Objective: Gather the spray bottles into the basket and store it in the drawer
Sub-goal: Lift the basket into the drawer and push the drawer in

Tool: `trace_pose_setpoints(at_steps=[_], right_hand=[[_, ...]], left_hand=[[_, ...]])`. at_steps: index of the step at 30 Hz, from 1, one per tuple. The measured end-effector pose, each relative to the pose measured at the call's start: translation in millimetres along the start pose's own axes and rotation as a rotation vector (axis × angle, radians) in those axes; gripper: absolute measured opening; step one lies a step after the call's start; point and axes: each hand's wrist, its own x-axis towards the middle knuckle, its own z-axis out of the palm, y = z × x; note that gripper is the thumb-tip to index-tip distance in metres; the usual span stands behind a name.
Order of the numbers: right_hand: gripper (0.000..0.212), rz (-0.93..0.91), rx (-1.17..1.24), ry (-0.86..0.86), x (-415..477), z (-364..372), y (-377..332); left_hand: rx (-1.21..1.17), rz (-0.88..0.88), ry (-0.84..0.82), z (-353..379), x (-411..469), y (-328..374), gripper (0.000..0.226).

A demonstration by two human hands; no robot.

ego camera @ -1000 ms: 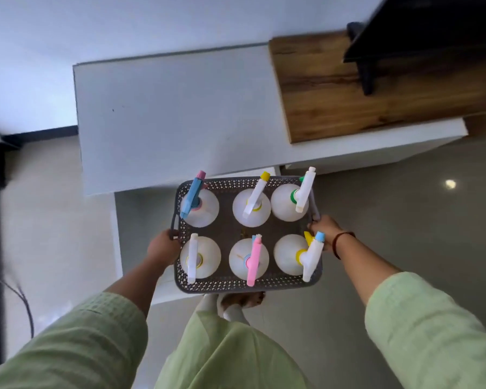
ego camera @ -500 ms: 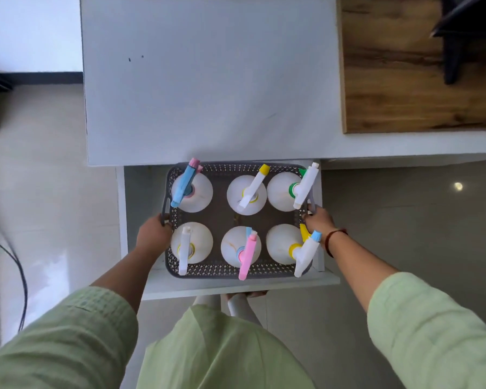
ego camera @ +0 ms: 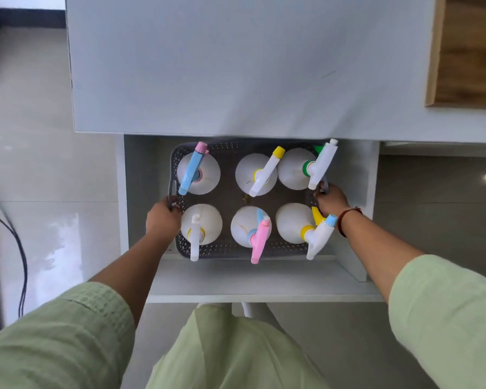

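Six bottles (ego camera: 291, 223) are stood in the basket (ego camera: 230, 249), which is held inside the open drawer (ego camera: 143, 175) below the desk (ego camera: 236, 66). Its handles (ego camera: 171, 189) are gripped by the left hand (ego camera: 163, 221) and right hand (ego camera: 331, 202). Rear nozzles (ego camera: 277, 153) may be caught under the desk edge, tipping bottles.

Inside the open drawer (ego camera: 264, 279) the basket (ego camera: 236, 148) leaves a bare strip of floor along the near side. There is a gap on each flank toward the left wall (ego camera: 120, 192) and the right wall (ego camera: 370, 181), and the left hand (ego camera: 163, 223) and right hand (ego camera: 331, 199) grip the basket's handles in those gaps. The basket's far rim sits right under the edge of the white cabinet top (ego camera: 236, 66), which blocks reach from above at the back, and six spray bottles (ego camera: 201, 175) fill the basket, their nozzles jutting past the near and right rims, with only slim channels between them.
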Motion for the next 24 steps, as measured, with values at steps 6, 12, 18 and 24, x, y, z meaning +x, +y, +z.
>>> trace_pose_setpoints(at_steps=[6, 12, 18, 24], right_hand=[[0.03, -0.029, -0.029, -0.016, 22, 25, 1], [0.031, 0.003, 0.02, -0.012, 29, 39, 11], [0.031, -0.018, 0.013, 0.027, 43, 49, 12], [0.034, -0.025, 0.031, 0.04, 52, 55, 11]], left_hand=[[0.027, -0.017, -0.007, 6, 25, -11, 0.034], [0.047, -0.009, -0.017, 15, 43, -14, 0.035], [0.057, 0.005, 0.011, 32, 61, -21, 0.035], [0.061, 0.004, 0.029, 43, 70, -27, 0.034]])
